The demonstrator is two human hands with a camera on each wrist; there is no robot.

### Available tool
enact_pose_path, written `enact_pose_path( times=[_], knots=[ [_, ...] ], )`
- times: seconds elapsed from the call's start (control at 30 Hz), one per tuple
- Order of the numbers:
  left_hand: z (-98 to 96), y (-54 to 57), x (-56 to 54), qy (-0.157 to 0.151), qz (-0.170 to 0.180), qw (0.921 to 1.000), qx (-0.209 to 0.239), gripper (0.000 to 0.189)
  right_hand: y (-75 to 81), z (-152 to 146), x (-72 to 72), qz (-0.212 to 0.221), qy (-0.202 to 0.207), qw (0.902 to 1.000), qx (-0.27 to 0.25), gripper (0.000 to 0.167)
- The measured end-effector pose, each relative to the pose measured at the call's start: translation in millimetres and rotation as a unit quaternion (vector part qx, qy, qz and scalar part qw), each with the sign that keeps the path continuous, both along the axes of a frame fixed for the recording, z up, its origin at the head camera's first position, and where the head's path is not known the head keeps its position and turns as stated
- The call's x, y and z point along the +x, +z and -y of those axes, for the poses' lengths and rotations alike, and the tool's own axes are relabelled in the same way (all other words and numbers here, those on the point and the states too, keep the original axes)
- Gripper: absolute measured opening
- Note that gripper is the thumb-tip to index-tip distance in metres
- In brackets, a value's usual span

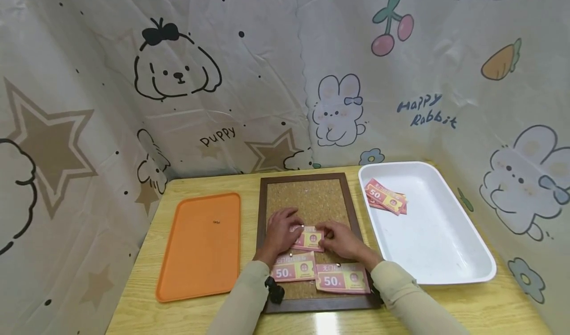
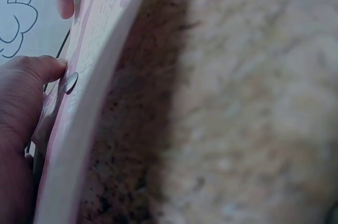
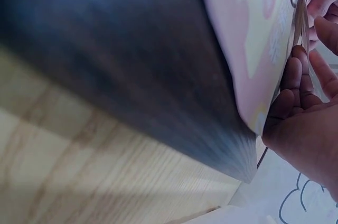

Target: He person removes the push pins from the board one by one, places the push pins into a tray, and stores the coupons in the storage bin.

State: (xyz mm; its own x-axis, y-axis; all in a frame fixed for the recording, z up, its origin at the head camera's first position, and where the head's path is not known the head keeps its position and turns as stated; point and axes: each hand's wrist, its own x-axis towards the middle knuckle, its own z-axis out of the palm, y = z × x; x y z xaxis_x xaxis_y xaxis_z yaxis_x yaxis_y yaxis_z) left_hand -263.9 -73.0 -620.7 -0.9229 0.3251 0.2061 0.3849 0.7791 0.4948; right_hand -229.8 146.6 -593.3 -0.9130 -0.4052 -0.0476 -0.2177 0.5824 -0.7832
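Observation:
A pink and yellow paper coupon point(image 1: 308, 241) lies over the cork board point(image 1: 307, 196), between both hands. My left hand point(image 1: 281, 232) holds its left side, the fingers bent over the paper and covering part of it. At its right edge my right hand point(image 1: 344, 240) pinches the paper with thumb and fingers. Lower on the board are two more coupons marked 50, a left one point(image 1: 292, 267) and a right one point(image 1: 342, 278). Each has a small metal thumbtack at its top edge; one thumbtack point(image 2: 72, 83) shows close up in the left wrist view.
The board has a dark brown frame point(image 1: 262, 201). An orange tray point(image 1: 200, 251) stands left of it. On the right, a white tray point(image 1: 441, 231) holds a small pile of coupons point(image 1: 385, 196). A printed curtain point(image 1: 267, 53) hangs behind the wooden table point(image 1: 138, 295).

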Motion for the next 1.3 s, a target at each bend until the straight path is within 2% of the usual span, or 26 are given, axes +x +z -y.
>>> enact_pose_path(
  times=[0.23, 0.83, 1.3],
  knots=[
    [0.4, -0.1, 1.3, 0.001, -0.014, 0.9998, -0.011, 0.016, 1.0, 0.3, -0.6, 0.013, -0.002, 0.9999, -0.003, 0.040],
    [1.1, 1.2, 2.5, -0.006, 0.000, 0.9998, -0.017, 0.016, 3.9, 0.6, -0.3, 0.016, -0.001, 0.9999, 0.004, 0.039],
    [-0.5, 2.2, 5.0, -0.008, -0.017, 0.9992, -0.037, 0.017, 5.4, 0.8, 0.3, 0.028, -0.008, 0.9996, -0.004, 0.039]
  ],
)
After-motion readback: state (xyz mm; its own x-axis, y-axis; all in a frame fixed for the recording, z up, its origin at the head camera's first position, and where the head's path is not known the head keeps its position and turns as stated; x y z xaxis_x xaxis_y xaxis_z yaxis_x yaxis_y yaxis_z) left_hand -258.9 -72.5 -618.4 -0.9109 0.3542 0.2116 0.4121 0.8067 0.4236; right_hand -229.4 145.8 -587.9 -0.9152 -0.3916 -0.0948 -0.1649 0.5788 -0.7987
